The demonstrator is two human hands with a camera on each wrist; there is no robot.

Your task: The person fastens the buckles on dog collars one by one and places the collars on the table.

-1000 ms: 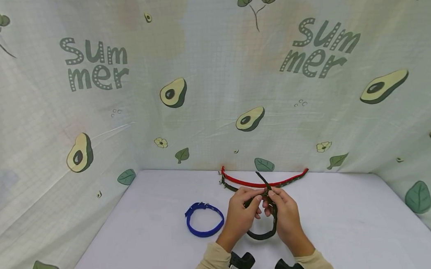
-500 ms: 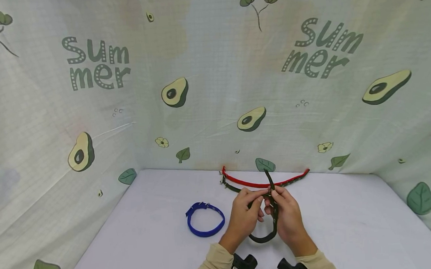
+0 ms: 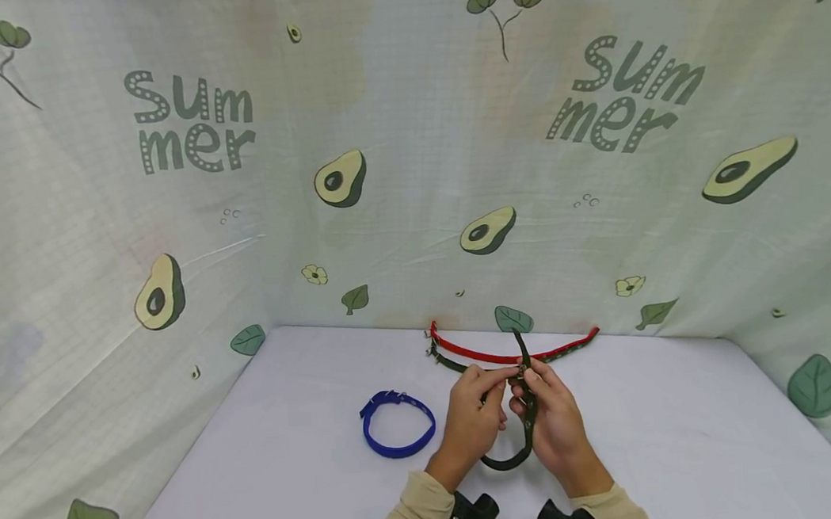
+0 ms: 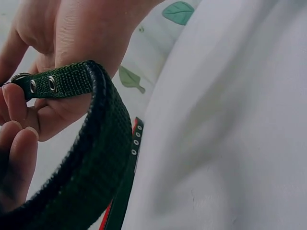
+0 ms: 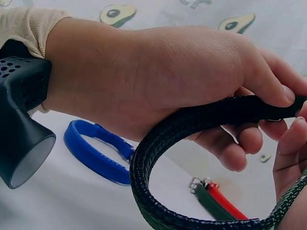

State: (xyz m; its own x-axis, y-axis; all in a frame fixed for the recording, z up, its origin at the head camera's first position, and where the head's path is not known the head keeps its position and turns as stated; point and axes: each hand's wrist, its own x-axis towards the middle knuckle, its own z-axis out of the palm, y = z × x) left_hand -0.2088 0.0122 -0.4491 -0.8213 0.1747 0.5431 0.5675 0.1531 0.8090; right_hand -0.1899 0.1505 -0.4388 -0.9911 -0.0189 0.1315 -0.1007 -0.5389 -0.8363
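Pinching a dark green collar [image 3: 529,423] above white desk [image 3: 284,442]: grasping strap by the metal fitting [image 4: 20,75] with fingers of left hand [image 3: 470,417], clamping close by with thumb and fingers of right hand [image 3: 557,419]. Looped below, with tip sticking out past the fingers toward printed backdrop [image 3: 391,94]. Held to the right of a blue collar [image 3: 399,452], ring-shaped on desk, and nearer than red collar [image 5: 228,202] plus second green collar [image 5: 211,205], laid side by side near far edge.

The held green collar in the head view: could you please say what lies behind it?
A red strap and another green strap; the left hand and right hand cover the latter's middle.
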